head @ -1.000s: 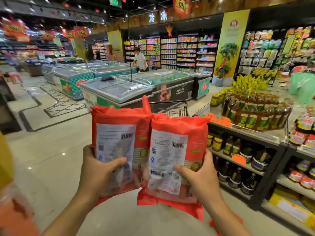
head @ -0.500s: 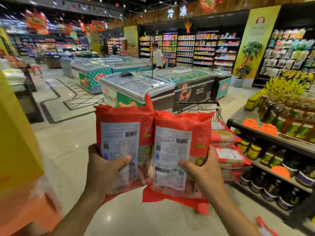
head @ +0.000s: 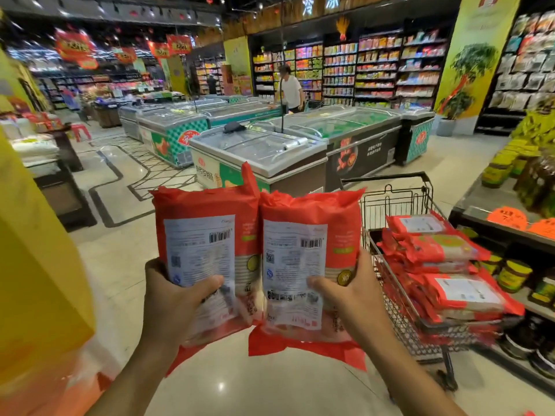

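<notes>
Plainly, both hands were full. The left hand (head: 177, 298) gripped the left red packet (head: 207, 235) round its lower half, its thumb (head: 207, 285) curled across the white printed label and the other fingers hidden behind the packet. The right hand (head: 357, 301) held the right red packet (head: 309, 235) the same way, its thumb (head: 322, 285) pressed on the label's lower part. Both packets stood upright in the air, label sides toward the camera and barcodes near the top. Their inner edges touched, and their crimped bottom seams hung below the hands.

Just right of the right packet stood a wire shopping cart (head: 393, 205), its near left wall close beside the right wrist. Inside it lay a stack of like red packets (head: 435, 250), flat and piled above the rim, spreading toward the cart's right side. Beyond the cart's right side ran a dark shelf unit (head: 480, 217) with orange price tags (head: 506, 217) on its edge and jars (head: 513, 274) on the level below.

Behind the packets, across the pale floor, sat a glass-topped chest freezer (head: 261, 151), with more freezers in rows beyond it. A person in a white shirt (head: 289, 88) stood at the far freezers before tall stocked shelves. At the left edge of the view a blurred yellow surface (head: 36, 265) filled the near space; what it was could not be told.
</notes>
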The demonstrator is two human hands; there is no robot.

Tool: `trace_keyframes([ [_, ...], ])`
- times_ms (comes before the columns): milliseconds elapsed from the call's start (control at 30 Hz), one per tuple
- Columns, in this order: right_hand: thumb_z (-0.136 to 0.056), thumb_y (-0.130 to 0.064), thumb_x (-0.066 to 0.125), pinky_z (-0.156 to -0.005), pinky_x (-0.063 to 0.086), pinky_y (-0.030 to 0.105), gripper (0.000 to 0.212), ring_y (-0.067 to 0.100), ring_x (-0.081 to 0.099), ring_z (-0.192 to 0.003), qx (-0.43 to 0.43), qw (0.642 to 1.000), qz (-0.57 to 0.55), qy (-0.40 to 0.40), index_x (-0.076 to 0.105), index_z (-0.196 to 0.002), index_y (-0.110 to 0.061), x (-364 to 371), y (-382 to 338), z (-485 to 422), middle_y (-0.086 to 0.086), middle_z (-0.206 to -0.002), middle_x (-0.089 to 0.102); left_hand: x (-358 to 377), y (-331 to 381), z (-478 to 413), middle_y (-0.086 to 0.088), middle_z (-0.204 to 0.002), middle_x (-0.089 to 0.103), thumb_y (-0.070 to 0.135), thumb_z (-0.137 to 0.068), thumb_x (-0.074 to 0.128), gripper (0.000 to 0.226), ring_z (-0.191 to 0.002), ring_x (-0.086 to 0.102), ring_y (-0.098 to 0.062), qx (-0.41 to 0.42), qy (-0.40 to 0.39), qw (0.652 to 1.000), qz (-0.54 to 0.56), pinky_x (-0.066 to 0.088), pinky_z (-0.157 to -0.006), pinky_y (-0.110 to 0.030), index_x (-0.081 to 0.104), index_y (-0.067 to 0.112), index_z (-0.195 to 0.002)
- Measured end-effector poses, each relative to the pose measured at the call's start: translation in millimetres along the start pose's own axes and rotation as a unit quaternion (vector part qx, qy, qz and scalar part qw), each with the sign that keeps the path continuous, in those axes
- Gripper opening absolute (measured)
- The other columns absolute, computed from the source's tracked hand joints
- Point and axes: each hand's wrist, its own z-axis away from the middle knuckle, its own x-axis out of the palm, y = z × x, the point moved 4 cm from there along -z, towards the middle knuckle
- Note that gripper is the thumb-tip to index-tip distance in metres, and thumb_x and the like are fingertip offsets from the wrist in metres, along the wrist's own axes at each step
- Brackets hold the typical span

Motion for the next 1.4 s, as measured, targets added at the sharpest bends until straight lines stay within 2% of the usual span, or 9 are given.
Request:
trace_keyframes([
  [167, -0.054, -0.052, 0.081, -0.082, 0.061, 0.045, 0.075, 0.006, 0.071, -0.088, 0.006, 1.0, -0.008, -0.002, 0.043, -0.119, -0.045, 36, 4, -95, -0.015, -0.1, 0.071, 36, 18, -79, -0.004, -0.113, 0.058, 0.01, -0.07, 0.09, 0.069, -0.103, 0.063, -0.025, 0.01, 0.018, 1.0, -0.001, 0.055, -0.068, -0.032, 0.041, 0.016, -0.118],
  [300, -0.054, -0.053, 0.081, -0.083, 0.06, 0.046, 0.076, 0.007, 0.071, -0.088, 0.005, 1.0, -0.005, 0.004, 0.042, -0.119, -0.046, 39, 9, -161, -0.015, -0.1, 0.07, 78, 29, -132, -0.007, -0.117, 0.059, 0.008, -0.07, 0.09, 0.069, -0.105, 0.064, -0.028, 0.018, 0.013, 1.0, 0.011, 0.055, -0.072, -0.036, 0.042, 0.014, -0.119],
  [467, -0.055, -0.052, 0.081, -0.085, 0.059, 0.047, 0.074, 0.007, 0.071, -0.09, 0.022, 0.999, -0.004, 0.046, 0.044, -0.119, -0.044, 18, 29, -227, -0.014, -0.101, 0.07, 152, 29, -189, -0.008, -0.121, 0.061, 0.01, -0.071, 0.09, 0.07, -0.106, 0.065, -0.03, 0.019, -0.047, 0.999, 0.016, 0.059, -0.08, -0.044, 0.044, 0.013, -0.123],
  [600, -0.061, -0.038, 0.085, -0.085, 0.06, 0.043, 0.07, 0.003, 0.071, -0.089, 0.04, 0.995, -0.009, 0.089, 0.047, -0.119, -0.044, 2, 49, -275, -0.015, -0.101, 0.071, 220, 24, -237, -0.007, -0.122, 0.059, 0.012, -0.071, 0.09, 0.07, -0.107, 0.064, -0.028, 0.023, -0.093, 0.995, 0.021, 0.058, -0.08, -0.041, 0.042, 0.014, -0.123],
  [833, -0.054, -0.043, 0.083, -0.079, 0.06, 0.051, 0.063, 0.013, 0.074, -0.083, 0.067, 0.975, 0.009, 0.212, 0.047, -0.104, -0.055, -22, 90, -368, -0.011, -0.095, 0.075, 363, 9, -340, -0.006, -0.124, 0.062, 0.007, -0.066, 0.092, 0.075, -0.109, 0.065, -0.028, 0.022, -0.216, 0.974, 0.07, 0.057, -0.091, -0.049, 0.046, 0.012, -0.126],
  [967, -0.053, -0.041, 0.084, -0.073, 0.06, 0.056, 0.064, 0.02, 0.075, -0.078, 0.098, 0.953, 0.003, 0.286, 0.049, -0.105, -0.053, -36, 105, -414, -0.006, -0.091, 0.076, 448, 12, -393, -0.006, -0.121, 0.065, 0.003, -0.064, 0.092, 0.077, -0.107, 0.066, -0.026, 0.026, -0.3, 0.948, 0.107, 0.055, -0.091, -0.046, 0.049, 0.01, -0.127],
  [1133, -0.051, -0.041, 0.084, -0.07, 0.061, 0.053, 0.064, 0.022, 0.075, -0.077, 0.131, 0.917, -0.004, 0.376, 0.05, -0.104, -0.053, -64, 125, -436, -0.008, -0.091, 0.075, 551, 20, -419, -0.003, -0.114, 0.067, 0.003, -0.063, 0.093, 0.075, -0.099, 0.069, -0.02, 0.03, -0.417, 0.901, 0.117, 0.056, -0.078, -0.037, 0.049, 0.014, -0.123],
  [1267, -0.057, -0.033, 0.089, -0.079, 0.061, 0.048, 0.081, 0.013, 0.075, -0.086, 0.163, 0.879, -0.025, 0.447, 0.049, -0.128, -0.035, -93, 155, -425, -0.011, -0.099, 0.076, 623, 29, -400, -0.004, -0.108, 0.067, -0.001, -0.066, 0.09, 0.068, -0.091, 0.069, -0.017, 0.019, -0.506, 0.856, 0.109, 0.054, -0.068, -0.03, 0.047, 0.011, -0.118],
  [1400, -0.069, -0.012, 0.09, -0.074, 0.056, 0.032, 0.06, 0.008, 0.074, -0.085, 0.184, 0.837, -0.052, 0.512, 0.055, -0.113, -0.032, -129, 193, -407, -0.01, -0.098, 0.077, 698, 29, -369, -0.007, -0.106, 0.068, 0.005, -0.056, 0.095, 0.071, -0.09, 0.072, -0.024, 0.015, -0.583, 0.81, 0.068, 0.059, -0.074, -0.041, 0.049, 0.02, -0.107],
])
